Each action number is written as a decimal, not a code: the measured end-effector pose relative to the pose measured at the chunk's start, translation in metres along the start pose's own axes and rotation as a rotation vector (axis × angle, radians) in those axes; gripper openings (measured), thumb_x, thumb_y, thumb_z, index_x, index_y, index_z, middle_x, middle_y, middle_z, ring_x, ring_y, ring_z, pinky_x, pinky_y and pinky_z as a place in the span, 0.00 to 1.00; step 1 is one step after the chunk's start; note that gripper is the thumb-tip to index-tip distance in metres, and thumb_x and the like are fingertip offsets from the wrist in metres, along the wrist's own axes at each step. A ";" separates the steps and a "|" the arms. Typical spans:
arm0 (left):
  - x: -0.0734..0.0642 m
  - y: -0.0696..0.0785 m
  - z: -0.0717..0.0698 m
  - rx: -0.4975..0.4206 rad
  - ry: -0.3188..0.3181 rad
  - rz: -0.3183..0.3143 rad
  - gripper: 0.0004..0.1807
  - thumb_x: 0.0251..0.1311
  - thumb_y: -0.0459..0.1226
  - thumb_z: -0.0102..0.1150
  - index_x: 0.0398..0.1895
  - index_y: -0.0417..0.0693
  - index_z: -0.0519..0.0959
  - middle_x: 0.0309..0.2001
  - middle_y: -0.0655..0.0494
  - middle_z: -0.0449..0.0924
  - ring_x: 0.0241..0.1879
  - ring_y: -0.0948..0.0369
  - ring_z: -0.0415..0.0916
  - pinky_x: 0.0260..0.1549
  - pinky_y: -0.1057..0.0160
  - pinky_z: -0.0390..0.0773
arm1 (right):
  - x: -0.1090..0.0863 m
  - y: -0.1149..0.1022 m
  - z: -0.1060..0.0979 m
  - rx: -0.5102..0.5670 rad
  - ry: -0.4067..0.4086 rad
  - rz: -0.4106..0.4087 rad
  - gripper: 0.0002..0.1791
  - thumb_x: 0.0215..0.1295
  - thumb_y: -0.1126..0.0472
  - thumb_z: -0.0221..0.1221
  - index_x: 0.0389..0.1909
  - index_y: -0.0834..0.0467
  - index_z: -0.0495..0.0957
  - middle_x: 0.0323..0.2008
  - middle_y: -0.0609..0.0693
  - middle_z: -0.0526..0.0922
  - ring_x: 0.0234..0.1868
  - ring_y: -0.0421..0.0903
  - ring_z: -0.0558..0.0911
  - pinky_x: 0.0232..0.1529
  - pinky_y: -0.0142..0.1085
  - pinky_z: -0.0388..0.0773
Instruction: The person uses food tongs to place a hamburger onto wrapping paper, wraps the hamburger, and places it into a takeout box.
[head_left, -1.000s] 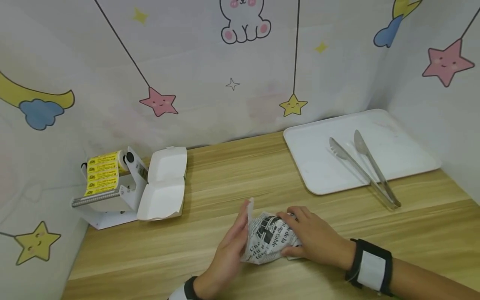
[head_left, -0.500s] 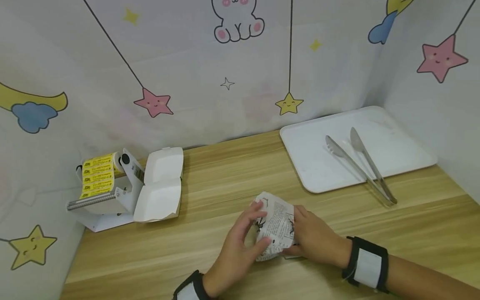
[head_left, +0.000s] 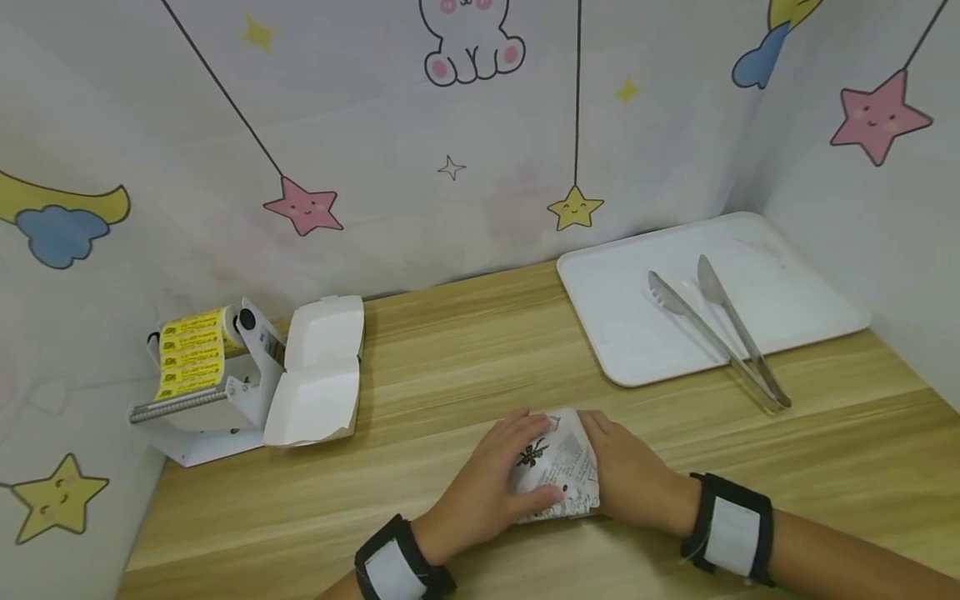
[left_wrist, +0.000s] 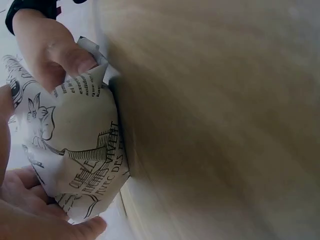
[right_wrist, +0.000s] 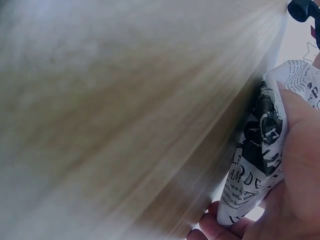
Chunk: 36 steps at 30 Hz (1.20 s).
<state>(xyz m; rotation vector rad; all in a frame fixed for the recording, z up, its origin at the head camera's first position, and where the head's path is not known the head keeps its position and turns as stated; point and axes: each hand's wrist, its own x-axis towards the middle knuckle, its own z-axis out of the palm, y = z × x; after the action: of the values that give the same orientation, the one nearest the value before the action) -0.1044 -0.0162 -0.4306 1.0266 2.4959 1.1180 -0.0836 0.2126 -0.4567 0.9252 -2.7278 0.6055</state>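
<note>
A bundle wrapped in newsprint-patterned paper (head_left: 566,471) sits on the wooden table between both hands; the wrapping hides whatever is inside. From the left, my left hand (head_left: 487,479) grips it, thumb on the near side and fingers over the far side. My right hand (head_left: 641,479) holds the opposite side, its fingers partly hidden behind the paper. Black lettering and drawings cover the creased wrapper (left_wrist: 82,135) in the left wrist view. The right wrist view shows a folded paper edge (right_wrist: 257,150) under the right hand's thumb.
An opened white cardboard box (head_left: 315,400) lies left of the hands, beside a label dispenser (head_left: 247,400) with a roll of yellow labels (head_left: 191,354). At back right, metal tongs (head_left: 723,325) rest across the edge of a white tray (head_left: 622,354). A printed cloth backdrop (head_left: 390,125) stands behind.
The left hand has moved right, bringing the paper's raised left side over the bundle. Its fingers now close around the folded wrapper. The right hand stays nearly in place on the other side.
</note>
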 end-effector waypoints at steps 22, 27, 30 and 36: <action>0.006 -0.004 0.003 0.215 -0.011 0.051 0.36 0.59 0.44 0.73 0.68 0.44 0.71 0.65 0.54 0.73 0.70 0.57 0.64 0.72 0.56 0.61 | 0.008 0.009 -0.056 0.371 -0.092 0.034 0.36 0.64 0.52 0.70 0.71 0.57 0.69 0.72 0.54 0.67 0.71 0.54 0.68 0.67 0.52 0.70; 0.006 -0.004 0.003 0.207 -0.007 0.061 0.35 0.59 0.44 0.73 0.68 0.46 0.71 0.65 0.56 0.73 0.70 0.58 0.64 0.72 0.56 0.61 | 0.015 -0.003 -0.050 0.395 0.063 -0.173 0.20 0.63 0.66 0.69 0.57 0.54 0.81 0.60 0.49 0.80 0.61 0.48 0.78 0.63 0.38 0.74; 0.006 -0.004 0.003 0.204 -0.012 0.063 0.36 0.60 0.44 0.73 0.68 0.46 0.71 0.65 0.55 0.73 0.71 0.57 0.63 0.73 0.56 0.60 | 0.016 -0.005 -0.045 0.321 0.076 -0.216 0.19 0.62 0.63 0.70 0.54 0.54 0.82 0.56 0.48 0.82 0.57 0.46 0.79 0.59 0.38 0.76; 0.004 -0.005 0.003 0.221 -0.036 0.039 0.37 0.61 0.45 0.72 0.70 0.43 0.69 0.68 0.52 0.70 0.73 0.55 0.60 0.73 0.55 0.58 | 0.005 0.001 -0.038 0.123 0.040 -0.072 0.19 0.60 0.51 0.73 0.49 0.53 0.84 0.46 0.42 0.82 0.49 0.42 0.80 0.50 0.43 0.80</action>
<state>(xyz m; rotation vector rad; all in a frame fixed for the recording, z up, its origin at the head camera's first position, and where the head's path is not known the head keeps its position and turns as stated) -0.1085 -0.0138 -0.4355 1.1452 2.6246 0.8392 -0.0863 0.2270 -0.4213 1.0224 -2.6345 0.7768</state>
